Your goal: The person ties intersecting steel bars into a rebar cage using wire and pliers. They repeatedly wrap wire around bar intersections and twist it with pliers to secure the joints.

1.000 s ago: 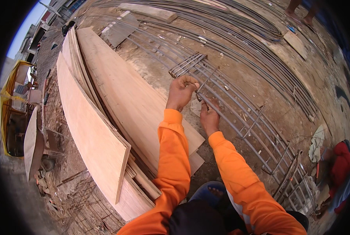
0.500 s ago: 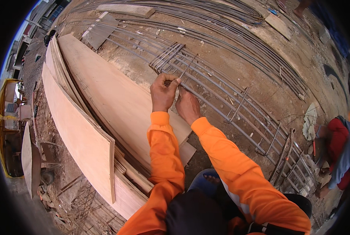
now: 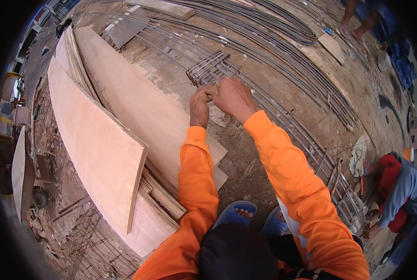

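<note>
My left hand is closed in a pinch, its fingertips against the knuckles of my right hand. My right hand is curled with its back upward, at the near edge of a rebar cage of long steel bars. Whatever the fingers hold is hidden behind them. Just beyond the hands, several square stirrups are bunched around the long bars. Other stirrups stand spaced along the cage to the right, the nearer bars partly covered by my right hand and sleeve.
To the left lies a stack of plywood sheets, reaching close to my left arm. Long loose rebars stretch across the dirt beyond the cage. A person in red and grey crouches at the cage's right end. Another person's legs show far right.
My right hand has moved up and right from below the left hand, its back now turned upward. The left hand has shifted slightly right. The view has shifted, bringing both sandalled feet into sight.
</note>
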The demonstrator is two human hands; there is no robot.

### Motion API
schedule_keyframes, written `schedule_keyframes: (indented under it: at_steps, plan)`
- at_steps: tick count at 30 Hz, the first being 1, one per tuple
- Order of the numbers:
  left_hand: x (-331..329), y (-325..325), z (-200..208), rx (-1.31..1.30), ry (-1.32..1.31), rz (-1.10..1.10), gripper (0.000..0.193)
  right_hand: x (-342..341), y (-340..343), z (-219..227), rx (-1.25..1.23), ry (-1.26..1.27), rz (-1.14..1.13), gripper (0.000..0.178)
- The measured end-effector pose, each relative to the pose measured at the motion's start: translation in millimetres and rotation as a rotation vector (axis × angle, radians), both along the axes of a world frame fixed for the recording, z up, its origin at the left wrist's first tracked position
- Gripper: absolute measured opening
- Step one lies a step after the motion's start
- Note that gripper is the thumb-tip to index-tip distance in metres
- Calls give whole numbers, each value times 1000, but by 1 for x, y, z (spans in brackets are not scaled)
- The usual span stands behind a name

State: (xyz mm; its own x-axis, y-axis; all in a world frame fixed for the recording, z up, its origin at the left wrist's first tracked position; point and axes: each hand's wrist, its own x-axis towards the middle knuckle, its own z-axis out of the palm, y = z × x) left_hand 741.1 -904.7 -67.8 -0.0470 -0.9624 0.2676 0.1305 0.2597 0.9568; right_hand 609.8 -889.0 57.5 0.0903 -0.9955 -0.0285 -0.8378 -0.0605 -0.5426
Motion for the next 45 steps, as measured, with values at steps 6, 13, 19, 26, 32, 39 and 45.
schedule_keyframes:
  at_steps: [6,13,19,26,32,39,45]
  plan:
    - [-34,19,-1,14,15,207,35,-14,-23,13,-31,83,81,17]
    - [-41,24,10,-46,-164,306,37,-28,-39,1,-36,214,52,19]
    - [-29,21,7,-2,-297,328,37,-34,-12,-18,28,173,-72,18]
    - [-32,-6,12,226,92,72,36,7,59,-74,-146,-398,-232,21]
    - [-48,28,2,165,-164,541,46,-110,147,45,3,-185,-421,38]
    - [-60,87,51,750,615,188,31,-214,303,42,535,446,-833,105]
    - [-34,87,60,825,742,83,36,-201,360,-10,339,536,-824,92]
